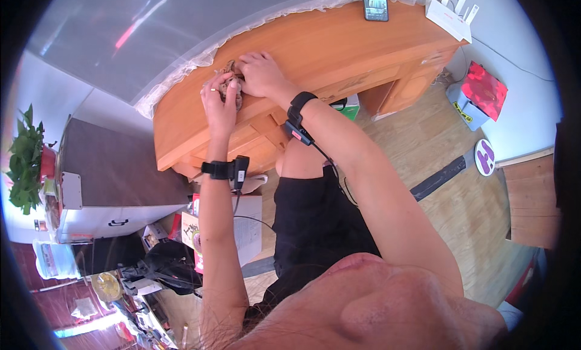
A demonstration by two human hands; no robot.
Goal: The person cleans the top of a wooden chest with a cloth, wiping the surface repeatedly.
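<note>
A small brown, crumpled-looking object [235,95], too small to name surely, lies on the wooden desk top [313,46] near its front edge. My left hand [220,96], with a ring on one finger, is closed around its left side, thumb on top. My right hand [258,73] is right against it on the other side, with the fingers bent over the desk; its fingertips are partly hidden, so whether they grip the object is unclear. Each wrist wears a black strap with a cabled box.
A phone [376,4] and a white router [449,21] sit at the desk's far right. A lace-edged cover [204,59] runs behind the desk top. To the left stand a dark-topped cabinet [122,168] and a potted plant [27,159]. A red and blue bin [476,96] is at right.
</note>
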